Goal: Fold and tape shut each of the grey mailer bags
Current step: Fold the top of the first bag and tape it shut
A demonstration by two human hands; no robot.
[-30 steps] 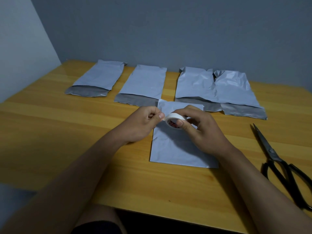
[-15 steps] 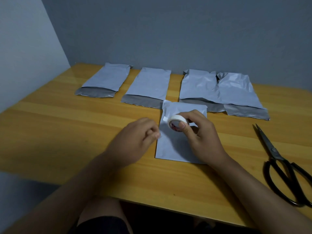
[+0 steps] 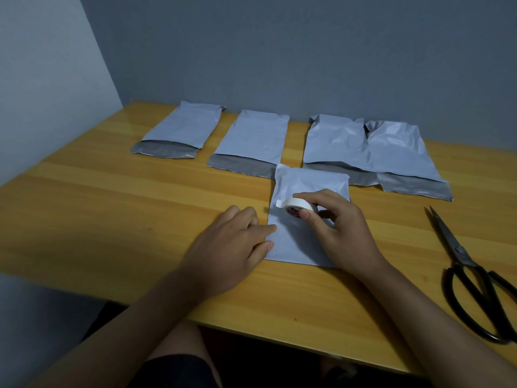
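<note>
Bag in hand: the folded bag (image 3: 305,191) lay flat near the middle of the bench (image 3: 112,208), a little toward the front edge, its folded end pointing at the back edge.
Right hand: the right hand (image 3: 340,228) gripped the tape (image 3: 299,207) between thumb and curled fingers, holding the roll over the bag's upper half; a short free tab stuck out from the roll toward the left.
Left hand: the left hand (image 3: 232,247) lay flat, fingers straight and close together, their tips on the bag's left edge, holding nothing.
Step, as judged: drawing a strip off the roll to seal the fold; no tape showed on the bag yet.
Doing it well: the left fingers would best pinch the tab and pull it straight while the right hand steadied the roll; the strip should cross the folded edge and be pressed flat, since thin film wrinkles and slides easily.
Waiting bags: four bags (image 3: 251,138) lay in a row along the back edge, dark flaps open toward the front; the two on the right overlapped.
Scissors: the scissors (image 3: 458,259) lay shut near the right edge, well apart from the bag, within the right hand's reach.
Obstruction: the folded bag's far end touched or overlapped the flaps of the middle bags, so stray tape could catch them.
</note>
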